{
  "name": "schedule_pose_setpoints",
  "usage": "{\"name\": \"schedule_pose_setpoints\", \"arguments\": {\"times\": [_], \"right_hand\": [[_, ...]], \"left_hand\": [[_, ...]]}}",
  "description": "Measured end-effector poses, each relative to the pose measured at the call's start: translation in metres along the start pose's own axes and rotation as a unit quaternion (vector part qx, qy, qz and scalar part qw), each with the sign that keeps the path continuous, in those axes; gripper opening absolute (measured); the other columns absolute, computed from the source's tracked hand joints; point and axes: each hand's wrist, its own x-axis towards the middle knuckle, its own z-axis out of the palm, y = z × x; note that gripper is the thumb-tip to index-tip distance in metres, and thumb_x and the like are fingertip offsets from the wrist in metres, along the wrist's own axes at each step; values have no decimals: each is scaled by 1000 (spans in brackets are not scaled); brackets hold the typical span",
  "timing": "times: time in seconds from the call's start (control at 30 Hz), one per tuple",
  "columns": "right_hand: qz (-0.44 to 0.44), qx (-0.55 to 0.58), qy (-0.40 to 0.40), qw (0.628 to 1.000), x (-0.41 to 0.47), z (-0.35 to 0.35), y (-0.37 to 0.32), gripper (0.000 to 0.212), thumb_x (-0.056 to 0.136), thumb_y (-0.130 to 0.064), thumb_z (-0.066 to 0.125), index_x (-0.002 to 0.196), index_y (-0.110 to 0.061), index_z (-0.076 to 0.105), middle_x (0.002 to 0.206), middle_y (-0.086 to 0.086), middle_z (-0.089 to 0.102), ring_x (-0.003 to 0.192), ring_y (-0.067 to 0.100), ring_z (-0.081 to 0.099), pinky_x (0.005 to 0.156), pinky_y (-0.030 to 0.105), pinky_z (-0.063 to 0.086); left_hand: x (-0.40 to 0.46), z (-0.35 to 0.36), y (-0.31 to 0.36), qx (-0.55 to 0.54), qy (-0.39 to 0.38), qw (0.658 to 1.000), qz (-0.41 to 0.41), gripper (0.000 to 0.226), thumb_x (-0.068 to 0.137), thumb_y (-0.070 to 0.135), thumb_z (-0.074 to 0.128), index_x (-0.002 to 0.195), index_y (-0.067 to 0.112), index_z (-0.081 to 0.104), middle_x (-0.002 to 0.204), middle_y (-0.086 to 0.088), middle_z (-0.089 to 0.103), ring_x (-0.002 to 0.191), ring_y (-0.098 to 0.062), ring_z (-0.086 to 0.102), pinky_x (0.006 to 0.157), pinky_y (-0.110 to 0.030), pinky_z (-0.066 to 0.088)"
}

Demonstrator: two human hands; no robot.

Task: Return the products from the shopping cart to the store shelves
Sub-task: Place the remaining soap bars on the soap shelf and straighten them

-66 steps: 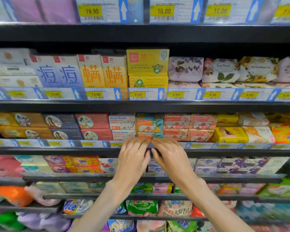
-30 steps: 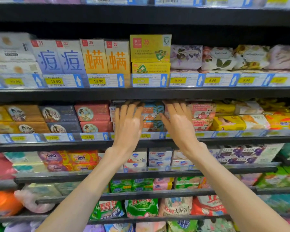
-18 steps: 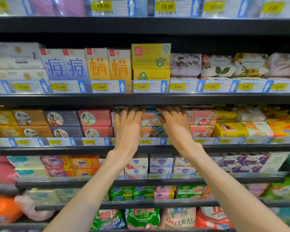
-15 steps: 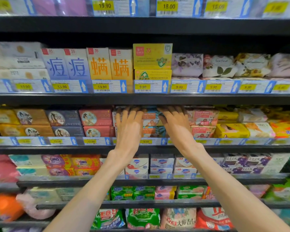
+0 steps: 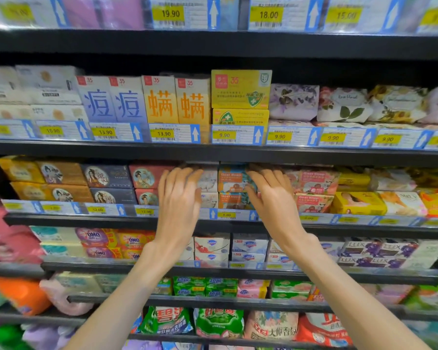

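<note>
The stacked Goat Soap boxes (image 5: 232,189), long axes lying along the shelf (image 5: 86,220), are flanked by the left hand (image 5: 178,200) and right hand (image 5: 272,200), fingers straight, nothing clasped.

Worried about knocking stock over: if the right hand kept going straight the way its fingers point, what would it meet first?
Probably the pink Goat Soap boxes; the right hand already looks against them, though depth is unclear.

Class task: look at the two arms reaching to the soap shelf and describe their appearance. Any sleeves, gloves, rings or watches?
Both forearms are bare to the frame's lower edge, with no sleeve in view. The left hand and right hand wear no gloves, and no ring, watch or bracelet shows.
</note>
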Motion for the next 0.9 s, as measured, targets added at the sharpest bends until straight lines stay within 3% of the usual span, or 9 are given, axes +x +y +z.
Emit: {"name": "schedule_pose_setpoints", "arguments": {"times": [0.2, 0.37, 0.5, 0.73, 0.9], "right_hand": [[-32, -5, -3, 999, 8, 21, -37, 30, 94, -25, 62, 123, -15, 64, 119, 3, 64, 110, 29, 54, 98, 42, 43], [-15, -44, -3, 999, 28, 33, -73, 33, 92, -27, 65, 122, -15, 64, 120, 4, 66, 117, 29, 50, 101, 44, 38], [-2, -82, 23, 996, 34, 43, -84, 26, 91, -29, 64, 111, -15, 71, 111, 6, 71, 111, 30, 54, 97, 41, 36], [15, -73, -11, 997, 32, 44, -84, 26, 93, -22, 65, 119, -16, 68, 118, 7, 69, 118, 32, 55, 105, 47, 40], [15, -62, -10, 998, 32, 41, -84, 29, 94, -22, 63, 122, -15, 66, 117, 8, 69, 115, 34, 56, 103, 49, 42]], "left_hand": [[0, -15, -42, 37, -14, 999, 13, 42, 88, 8, 64, 129, 10, 57, 123, -9, 56, 120, -33, 49, 113, -52, 33], [13, -18, -57, 48, -57, 996, 54, 43, 92, 17, 59, 135, 15, 54, 131, -5, 56, 125, -32, 47, 110, -54, 33], [24, -12, -68, 36, -52, 993, 95, 43, 90, 13, 69, 131, 18, 59, 135, -3, 59, 130, -31, 43, 109, -57, 35], [30, -2, -74, 15, -39, 994, 97, 39, 84, 8, 78, 120, 17, 66, 127, -5, 66, 127, -36, 51, 112, -59, 33], [29, -4, -71, 1, -41, 995, 89, 40, 94, 16, 66, 134, 19, 60, 137, -2, 61, 133, -33, 46, 117, -55, 27]]}}
